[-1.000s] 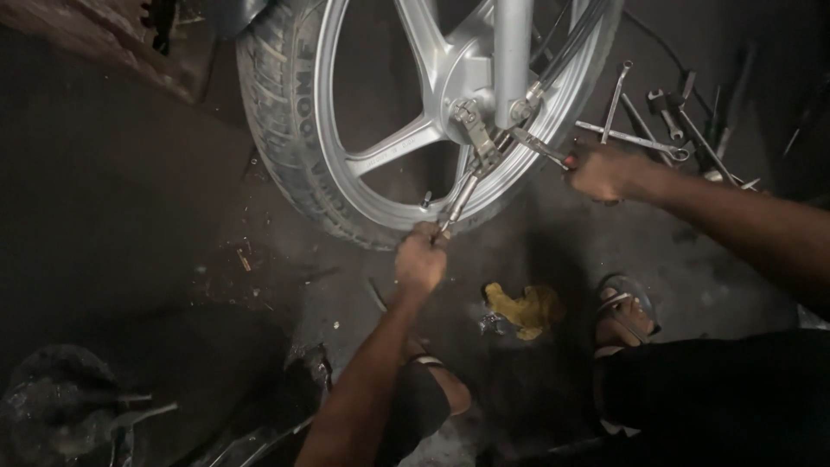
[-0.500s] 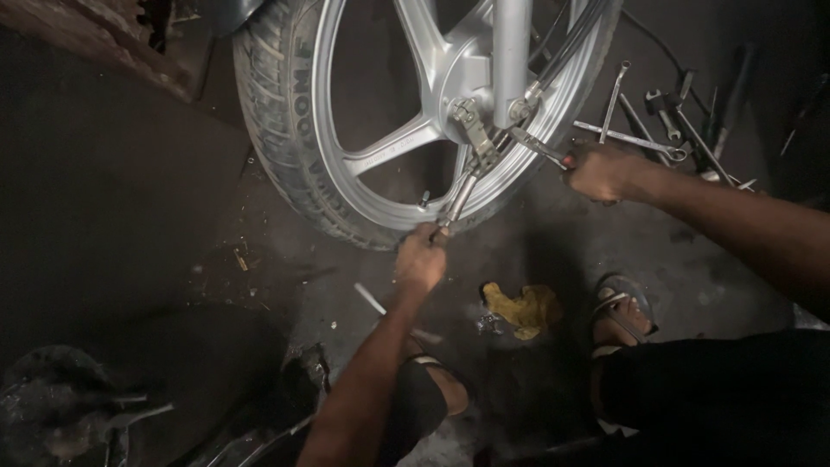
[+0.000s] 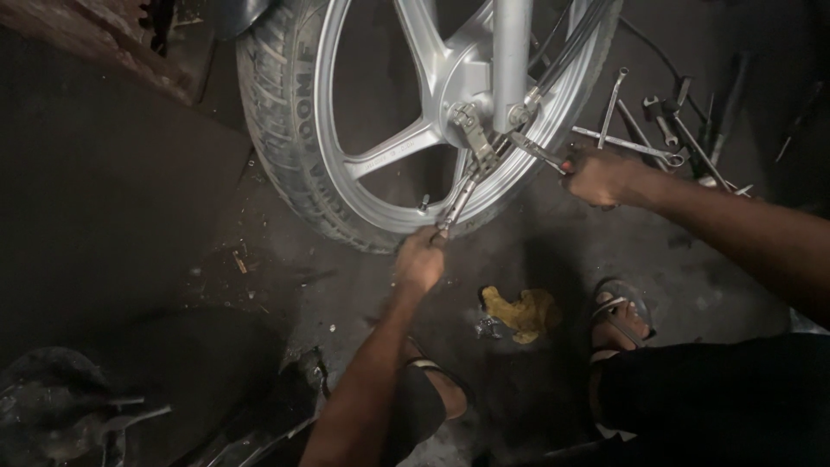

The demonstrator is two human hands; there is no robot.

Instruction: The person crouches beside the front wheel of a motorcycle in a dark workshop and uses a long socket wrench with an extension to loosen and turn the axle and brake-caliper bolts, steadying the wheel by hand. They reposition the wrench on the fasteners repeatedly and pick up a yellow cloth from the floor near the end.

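Observation:
A silver alloy wheel (image 3: 389, 151) with a black tyre (image 3: 278, 130) stands upright on the dark floor, its axle held in a silver fork leg (image 3: 510, 52). My left hand (image 3: 421, 259) grips the lower end of a long spanner (image 3: 462, 186) that runs up to the axle nut. My right hand (image 3: 596, 175) is closed on the handle of a second spanner (image 3: 534, 149), whose head sits on the other side of the axle. Both tools meet at the hub.
Several loose spanners (image 3: 644, 130) lie on the floor at the upper right. A yellow rag (image 3: 521, 313) lies by my sandalled feet (image 3: 618, 316). Dark metal parts (image 3: 60, 406) sit at the lower left.
None of note: both hands keep their hold on the spanners and the left hand has shifted only slightly at the tool's lower end.

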